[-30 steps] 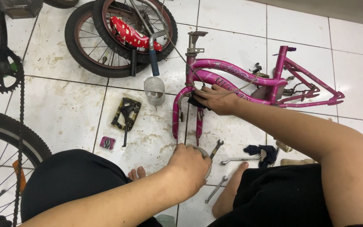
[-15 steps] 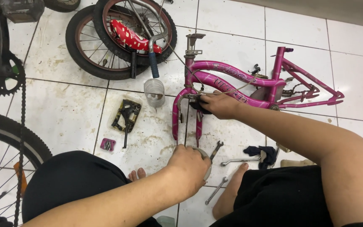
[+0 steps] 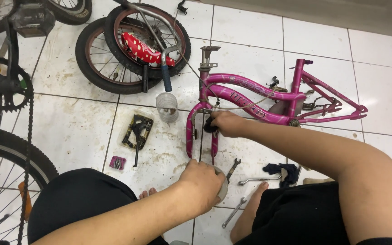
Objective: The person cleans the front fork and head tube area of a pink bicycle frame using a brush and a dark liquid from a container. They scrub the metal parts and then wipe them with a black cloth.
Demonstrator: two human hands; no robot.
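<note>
**Pink frame on the tiles, both your hands at its fork**

Pink is the colour of the small bicycle frame that lies on its side on the white tiled floor, near the floor's far edge and right of the middle. Its fork points back toward you.

Your right hand reaches out to the top of the fork, and its fingers are clenched on a dark rag or small dark part pressed against the metal; you cannot tell which it is.

Your left hand sits lower, just below the fork tips, between your knees. Its fingers are curled around a pale round container, mostly hidden under the palm.

Just right of that hand lie a small spanner, a bent silver wrench and another spanner beside your bare foot. A dark blue cloth is bunched by the bent wrench.

Left of the fork stand a clear plastic cup, a black pedal in a clear tray, and a little purple piece. Two small wheels with a red mudguard lie at the far edge. A larger bicycle with chain and chainring lines the left edge.
</note>
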